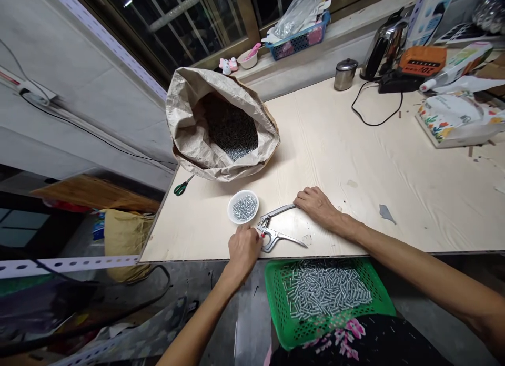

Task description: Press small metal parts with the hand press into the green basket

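A metal plier-like hand tool [276, 226] lies on the pale wooden table [355, 161] near its front edge, handles spread apart. My right hand [317, 205] rests curled on the end of the upper handle. My left hand [243, 248] is closed at the tool's jaw end, fingers pinched on something too small to make out. Just beyond it stands a small white bowl [243, 206] of little metal pieces. On my lap a green plastic basket [284, 313] holds many small silver cylinders.
A large open paper sack [185, 124] of dark metal parts sits at the table's back left, green-handled scissors [182, 186] beside it. A kettle [386, 45], a steel canister [345, 74], a cable and boxes crowd the back right. A blue basket [300, 40] rests on the sill.
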The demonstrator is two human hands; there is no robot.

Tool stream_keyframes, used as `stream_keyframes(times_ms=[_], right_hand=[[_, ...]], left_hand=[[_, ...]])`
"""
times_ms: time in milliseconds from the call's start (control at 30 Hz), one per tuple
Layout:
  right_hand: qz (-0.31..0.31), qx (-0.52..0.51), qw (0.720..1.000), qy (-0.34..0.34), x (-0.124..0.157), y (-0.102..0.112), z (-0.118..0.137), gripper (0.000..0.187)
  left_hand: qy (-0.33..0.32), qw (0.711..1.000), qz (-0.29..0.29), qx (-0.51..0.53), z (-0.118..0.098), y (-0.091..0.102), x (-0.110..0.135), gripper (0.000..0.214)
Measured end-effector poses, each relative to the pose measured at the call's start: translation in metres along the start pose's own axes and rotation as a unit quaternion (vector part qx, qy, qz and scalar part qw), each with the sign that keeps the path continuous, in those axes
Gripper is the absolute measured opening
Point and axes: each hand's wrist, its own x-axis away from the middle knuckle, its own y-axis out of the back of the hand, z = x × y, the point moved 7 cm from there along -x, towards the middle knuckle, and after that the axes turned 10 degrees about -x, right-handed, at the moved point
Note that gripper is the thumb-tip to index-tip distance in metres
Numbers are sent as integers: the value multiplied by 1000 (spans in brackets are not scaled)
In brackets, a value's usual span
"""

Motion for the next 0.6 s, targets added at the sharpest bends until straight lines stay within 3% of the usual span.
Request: stream_keyframes(times_ms=[133,233,300,367,467,533,600], right_hand=[[1,6,1000,5,0,-1,2,22],[2,0,1000,5,1,-1,2,21],[3,-7,1000,7,2,-1,2,20],[4,-13,1000,10,2,0,3,21],[5,-13,1000,9,2,0,4,21],[3,-12,1000,7,2,0,4,20],[0,-11,1000,8,2,0,4,19]], left_hand=[[-36,991,-102,-81,-21,21,32,19],[-149,980,-130,-13,-52,26,60,15],[-192,971,-141,33,-59,30,66,12],[-146,975,-163,41,-43,37,51,17],[8,981,-194,-20,10,45,6,27],[73,982,-168,-51,41,42,-24,28],[91,984,-137,-65,57,35,-47,28]])
